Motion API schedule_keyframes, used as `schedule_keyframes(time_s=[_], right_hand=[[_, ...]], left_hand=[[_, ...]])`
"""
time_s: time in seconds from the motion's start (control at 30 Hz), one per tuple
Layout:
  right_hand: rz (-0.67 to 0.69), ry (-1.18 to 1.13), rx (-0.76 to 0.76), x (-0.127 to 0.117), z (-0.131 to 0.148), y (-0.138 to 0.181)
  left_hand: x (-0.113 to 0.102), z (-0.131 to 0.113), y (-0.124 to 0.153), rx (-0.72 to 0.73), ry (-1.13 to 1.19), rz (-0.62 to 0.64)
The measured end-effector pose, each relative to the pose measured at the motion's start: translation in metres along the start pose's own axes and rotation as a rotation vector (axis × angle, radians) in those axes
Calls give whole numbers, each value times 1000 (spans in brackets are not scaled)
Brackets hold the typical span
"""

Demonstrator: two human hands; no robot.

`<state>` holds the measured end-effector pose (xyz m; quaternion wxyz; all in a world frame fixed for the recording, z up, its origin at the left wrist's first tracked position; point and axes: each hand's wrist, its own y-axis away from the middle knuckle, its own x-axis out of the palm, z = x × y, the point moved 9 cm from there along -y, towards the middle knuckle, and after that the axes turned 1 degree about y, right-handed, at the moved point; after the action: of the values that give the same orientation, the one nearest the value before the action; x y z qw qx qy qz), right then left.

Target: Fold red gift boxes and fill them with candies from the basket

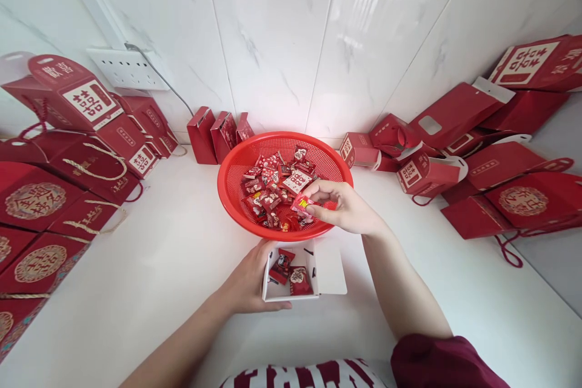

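Note:
My left hand (249,279) grips the left side of a small open box (318,276), white inside, on the white counter. Two red wrapped candies (288,270) lie in the box. My right hand (343,206) is over the near rim of a red mesh basket (236,160) and pinches a pink wrapped candy (302,203) between thumb and fingers. Several red wrapped candies (277,185) fill the bottom of the basket.
Red gift boxes and bags with rope handles are stacked at the left (68,157) and lie along the right (482,151). Three small red boxes (218,133) stand against the tiled wall behind the basket. A white power strip (127,68) hangs on the wall.

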<state>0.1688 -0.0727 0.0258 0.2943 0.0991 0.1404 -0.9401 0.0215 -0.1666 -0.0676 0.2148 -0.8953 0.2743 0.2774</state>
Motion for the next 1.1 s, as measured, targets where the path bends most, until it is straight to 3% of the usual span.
schedule_keyframes(time_s=[0.13, 0.2, 0.43, 0.63, 0.73, 0.9, 0.97, 1.1], right_hand=[[254, 45, -9, 19, 14, 9], [306, 89, -13, 23, 19, 11], [149, 87, -31, 8, 29, 15], [116, 108, 28, -1, 14, 50], [79, 131, 138, -8, -19, 86], [-207, 45, 218, -17, -72, 146], [-187, 18, 164, 0, -74, 158], [14, 104, 42, 45, -49, 158]], left_hand=[[-2, -2, -2, 2, 43, -14], [-2, -3, -3, -6, 54, -14], [-2, 1, 2, -65, 120, 65], [-9, 13, 28, -141, 427, 245], [-17, 25, 41, -262, 609, 161], [-13, 39, 65, -467, 620, -45], [-5, 34, 68, -472, 622, -90], [16, 15, 59, -427, 699, -155]])
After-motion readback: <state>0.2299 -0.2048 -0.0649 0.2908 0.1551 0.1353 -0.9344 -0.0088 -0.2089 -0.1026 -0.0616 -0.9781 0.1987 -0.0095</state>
